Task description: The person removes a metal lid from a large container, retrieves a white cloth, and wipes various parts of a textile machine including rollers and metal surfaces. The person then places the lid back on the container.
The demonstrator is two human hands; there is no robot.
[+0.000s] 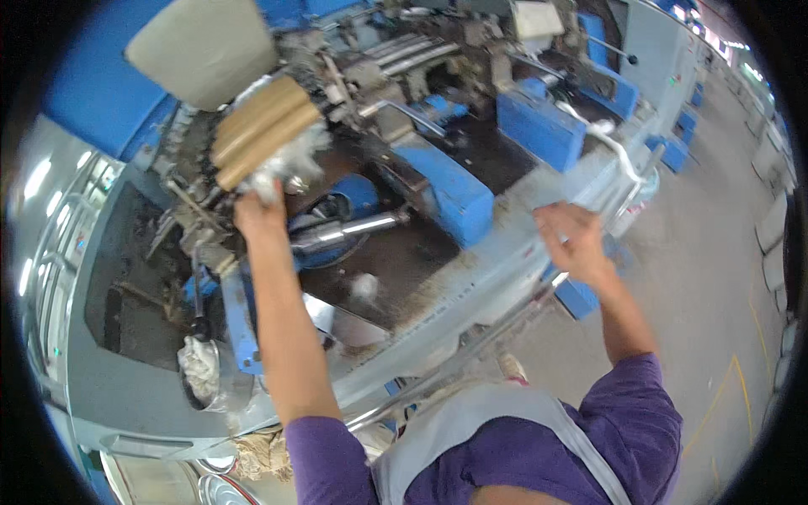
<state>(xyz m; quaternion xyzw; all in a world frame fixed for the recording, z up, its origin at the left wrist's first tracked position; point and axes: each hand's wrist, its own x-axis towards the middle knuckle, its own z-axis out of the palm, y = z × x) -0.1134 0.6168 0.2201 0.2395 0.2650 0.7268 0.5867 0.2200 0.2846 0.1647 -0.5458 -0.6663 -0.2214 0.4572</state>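
My left hand [263, 210] reaches into a blue and grey machine, its fingers closed at the lower edge of a white fibre tuft [295, 164]. That tuft hangs beneath a tan, ribbed roller-like part [265, 130]. On the right, my right hand [572, 240] hovers above the machine's front edge, its fingers loosely curled and apart, with nothing visible in them. A shiny metal shaft [349, 231] lies just right of my left wrist. Both hands are slightly blurred.
Blue housings [446, 189] stand along the machine bed. A clear container [223, 379] at the lower left holds white fibre. A metal plate [345, 324] sits near the front rail [471, 337]. Round cans [223, 488] stand below, and a grey floor [690, 295] runs along the right.
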